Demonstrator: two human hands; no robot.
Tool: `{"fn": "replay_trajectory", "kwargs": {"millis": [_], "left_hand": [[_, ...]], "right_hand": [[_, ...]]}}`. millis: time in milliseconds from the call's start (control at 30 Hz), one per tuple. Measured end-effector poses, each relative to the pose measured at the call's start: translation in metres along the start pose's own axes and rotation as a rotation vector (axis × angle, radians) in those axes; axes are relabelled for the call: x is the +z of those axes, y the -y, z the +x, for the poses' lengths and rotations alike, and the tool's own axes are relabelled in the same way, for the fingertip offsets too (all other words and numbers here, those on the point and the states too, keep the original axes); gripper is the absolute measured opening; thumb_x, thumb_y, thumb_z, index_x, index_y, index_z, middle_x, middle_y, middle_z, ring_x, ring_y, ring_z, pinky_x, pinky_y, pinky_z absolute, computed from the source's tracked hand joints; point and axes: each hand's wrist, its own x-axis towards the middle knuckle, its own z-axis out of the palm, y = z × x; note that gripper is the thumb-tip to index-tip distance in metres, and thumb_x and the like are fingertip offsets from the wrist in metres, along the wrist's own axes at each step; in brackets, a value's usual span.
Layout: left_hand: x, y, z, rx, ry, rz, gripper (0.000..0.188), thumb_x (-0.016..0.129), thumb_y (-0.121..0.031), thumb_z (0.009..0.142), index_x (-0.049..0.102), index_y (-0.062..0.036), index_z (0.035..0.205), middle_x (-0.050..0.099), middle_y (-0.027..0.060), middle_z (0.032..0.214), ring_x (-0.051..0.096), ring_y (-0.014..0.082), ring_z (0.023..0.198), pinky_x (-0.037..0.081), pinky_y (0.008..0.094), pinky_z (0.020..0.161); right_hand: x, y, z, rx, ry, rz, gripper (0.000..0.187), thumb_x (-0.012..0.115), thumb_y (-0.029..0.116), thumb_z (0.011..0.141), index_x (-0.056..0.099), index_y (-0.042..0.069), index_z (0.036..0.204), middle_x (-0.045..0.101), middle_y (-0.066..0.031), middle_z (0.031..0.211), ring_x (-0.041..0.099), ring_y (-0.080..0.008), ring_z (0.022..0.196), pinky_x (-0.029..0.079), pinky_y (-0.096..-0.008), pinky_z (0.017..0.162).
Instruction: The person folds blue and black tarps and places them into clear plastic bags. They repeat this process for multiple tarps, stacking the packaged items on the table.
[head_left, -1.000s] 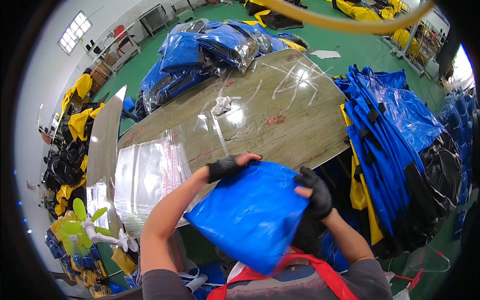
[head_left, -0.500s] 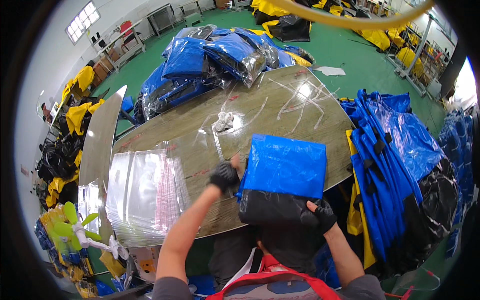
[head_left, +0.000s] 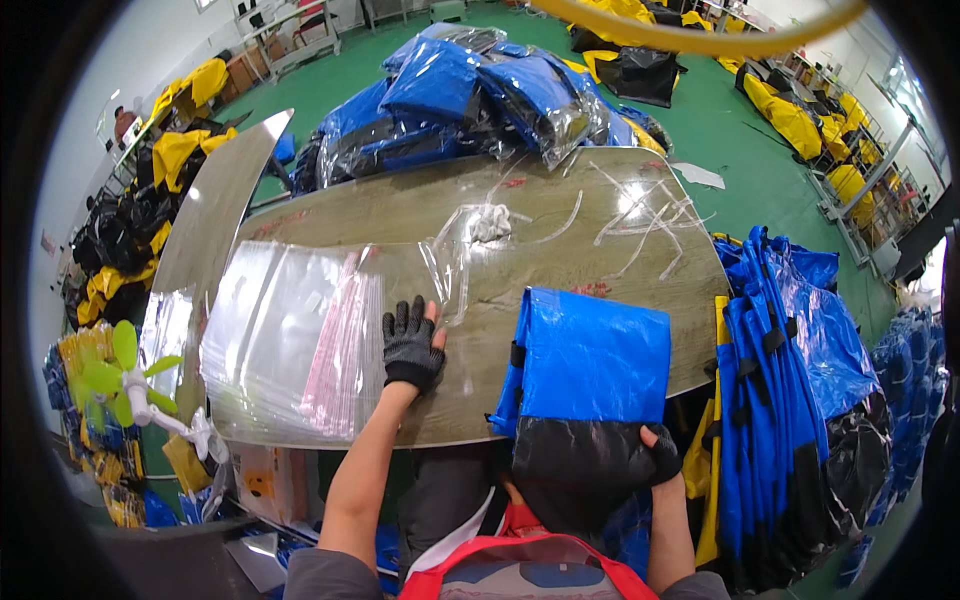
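Right hand (head_left: pixel 662 455) is gripping the right edge of the folded blue-and-black tarpaulin (head_left: pixel 595 370), which is overhanging the near edge of the desk (head_left: pixel 560 255), long axis pointing across it. Left hand (head_left: pixel 413 345), empty and well apart, is splaying its fingers just beside the clear plastic bags (head_left: pixel 270 320) lying leftward; contact cannot be told.

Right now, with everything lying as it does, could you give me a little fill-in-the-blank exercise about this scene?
1. The right hand grips the folded bundle by its ____ part, not its blue part.
2. In the picture, the left hand is to the ____ of the folded bundle.
3. The small fan has blades coloured ____.
4. The crumpled scrap on the table is coloured ____.

Missing words: black; left; green; white.
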Motion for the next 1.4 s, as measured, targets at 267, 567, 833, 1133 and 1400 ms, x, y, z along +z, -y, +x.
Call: {"fn": "replay_trajectory", "kwargs": {"millis": [267, 567, 833, 1133, 1400], "left_hand": [[-0.052, -0.013, -0.094, 0.269, 0.146, -0.24, 0.057, 0.054, -0.036, 0.089, 0.044, -0.006, 0.137, 0.04, 0.019, 0.144, 0.033, 0.0397, 0.134, 0.018, 0.05, 0.114], [-0.026, 0.002, -0.09, 0.246, 0.023, -0.363, 0.039, 0.039, -0.03, 0.099, 0.056, -0.0105, 0.127, 0.05, 0.0156, 0.136, 0.039, 0.0356, 0.132, 0.023, 0.0465, 0.112], [-0.119, 0.018, -0.079, 0.286, 0.378, -0.739, 0.04, 0.033, -0.033, 0.101, 0.056, -0.0138, 0.128, 0.053, 0.0123, 0.134, 0.04, 0.0291, 0.132, 0.016, 0.0424, 0.116], [-0.141, 0.006, -0.129, 0.503, 0.129, -0.293, 0.04, 0.062, -0.035, 0.086, 0.062, -0.0121, 0.118, 0.06, 0.0086, 0.125, 0.049, 0.0278, 0.125, 0.022, 0.0518, 0.113], [-0.149, -0.005, -0.146, 0.368, 0.03, -0.174, 0.049, 0.07, -0.034, 0.08, 0.058, -0.0101, 0.121, 0.057, 0.0119, 0.129, 0.044, 0.0366, 0.129, 0.014, 0.0581, 0.113]], "right_hand": [[0.015, 0.031, -0.016, 0.095, 0.057, -0.191, 0.047, 0.063, 0.019, 0.081, 0.056, -0.008, 0.118, 0.064, -0.0217, 0.109, 0.065, -0.0295, 0.095, 0.054, -0.0382, 0.083], [0.043, 0.047, -0.031, 0.143, -0.008, -0.394, 0.03, 0.066, 0.024, 0.081, 0.064, -0.005, 0.089, 0.068, -0.0159, 0.085, 0.067, -0.0217, 0.071, 0.055, -0.03, 0.066], [0.06, -0.042, -0.021, 0.315, 0.247, -0.373, 0.05, 0.067, 0.024, 0.083, 0.056, -0.004, 0.122, 0.062, -0.0176, 0.116, 0.063, -0.0269, 0.103, 0.05, -0.0359, 0.089], [0.126, -0.041, 0.095, -0.422, 0.114, -0.904, 0.032, 0.06, 0.031, 0.091, 0.061, 0.001, 0.104, 0.061, -0.0029, 0.082, 0.054, -0.0104, 0.074, 0.047, -0.028, 0.072], [0.153, -0.021, 0.143, 0.126, 0.474, -1.031, 0.03, 0.068, 0.032, 0.084, 0.066, 0.003, 0.09, 0.064, -0.0042, 0.085, 0.057, -0.0134, 0.081, 0.046, -0.0283, 0.076]]}}
